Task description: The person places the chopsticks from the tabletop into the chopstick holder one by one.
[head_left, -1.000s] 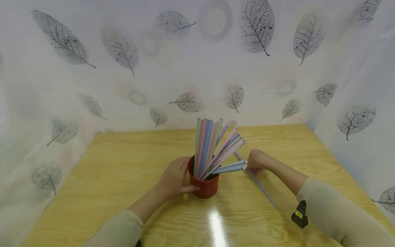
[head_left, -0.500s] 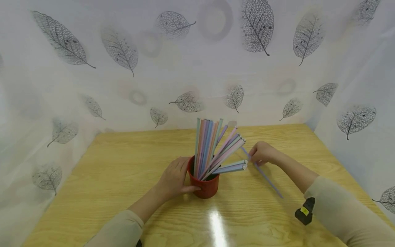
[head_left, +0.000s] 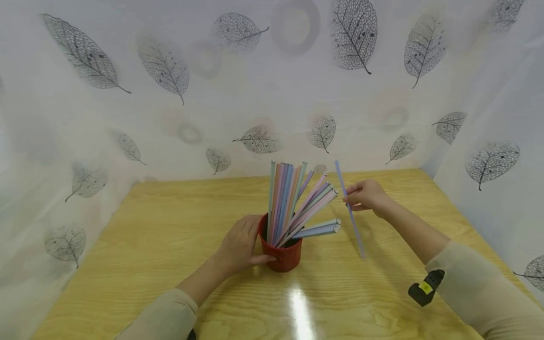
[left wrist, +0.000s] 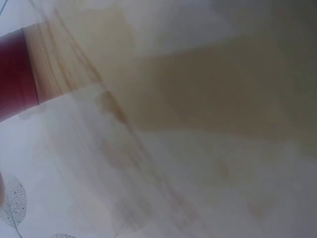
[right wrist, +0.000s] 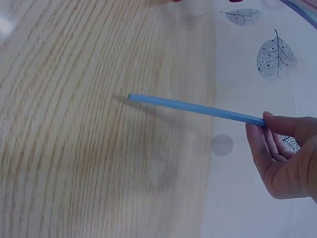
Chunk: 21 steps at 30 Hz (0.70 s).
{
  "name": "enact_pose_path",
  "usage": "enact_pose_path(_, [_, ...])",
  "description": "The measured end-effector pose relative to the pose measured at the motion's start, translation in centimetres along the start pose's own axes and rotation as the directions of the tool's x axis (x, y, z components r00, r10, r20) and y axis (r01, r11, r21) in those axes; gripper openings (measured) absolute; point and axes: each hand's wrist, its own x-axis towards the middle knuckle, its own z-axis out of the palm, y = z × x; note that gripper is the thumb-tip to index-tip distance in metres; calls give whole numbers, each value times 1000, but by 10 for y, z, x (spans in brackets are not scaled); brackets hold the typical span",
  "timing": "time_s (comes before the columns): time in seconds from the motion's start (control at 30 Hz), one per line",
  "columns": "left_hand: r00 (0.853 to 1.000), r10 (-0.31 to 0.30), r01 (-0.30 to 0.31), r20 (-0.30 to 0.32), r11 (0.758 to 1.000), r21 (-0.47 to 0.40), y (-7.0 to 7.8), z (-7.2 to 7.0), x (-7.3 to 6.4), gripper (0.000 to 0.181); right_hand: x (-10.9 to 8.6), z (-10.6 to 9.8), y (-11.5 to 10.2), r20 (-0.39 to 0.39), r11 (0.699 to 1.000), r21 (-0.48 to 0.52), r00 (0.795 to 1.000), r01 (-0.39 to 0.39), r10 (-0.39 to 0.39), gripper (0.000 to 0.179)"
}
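A red cup (head_left: 282,260) stands on the wooden table and holds several long pastel straws (head_left: 282,203), some upright, others leaning right over the rim. My left hand (head_left: 238,243) grips the cup from the left, thumb across its front. In the left wrist view, part of the red cup (left wrist: 16,74) shows at the left edge. To the right of the cup, my right hand (head_left: 366,194) pinches one pale blue-violet straw (head_left: 356,231) between thumb and fingers. The right wrist view shows this straw (right wrist: 190,107) blue, its lower end over the table.
The wooden table (head_left: 170,226) reaches back to a pale curtain (head_left: 272,94) printed with grey leaves, which also hangs on both sides. A bright glare streak lies on the tabletop in front of the cup. A black wrist device (head_left: 426,288) sits at the right sleeve.
My right hand has moved up and back with the straw. The straw has swung from lying slanted near the table to standing more upright. My left hand and the cup stay put.
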Motion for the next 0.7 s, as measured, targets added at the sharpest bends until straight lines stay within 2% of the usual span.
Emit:
enact_pose_path(0.2, [1000, -6, 6, 9, 1000, -1, 0, -1, 0, 89, -4, -1, -7, -42, 981, 191, 999, 30, -22, 38])
enact_pose_path(0.3, [1000, -8, 8, 11, 1000, -10, 0, -1, 0, 89, -6, -2, -11, -54, 953, 298, 997, 61, -47, 30])
enact_pose_path(0.4, [1000, -13, 13, 19, 1000, -14, 0, -2, 0, 89, -9, -3, -15, -57, 912, 398, 995, 99, -83, 22])
enact_pose_path(0.5, [1000, -13, 14, 24, 1000, -11, 0, -2, 0, 89, -12, -4, -17, -78, 859, 494, 991, 134, -110, 18])
enact_pose_path(0.6, [1000, -7, 7, 19, 1000, -5, 0, -2, 0, 89, -14, -3, -20, -132, 786, 591, 983, 179, -125, 17])
enact_pose_path(0.7, [1000, 5, -5, 10, 1000, 5, 0, -2, 0, 90, -14, -1, -24, -190, 676, 703, 975, 220, -119, 16])
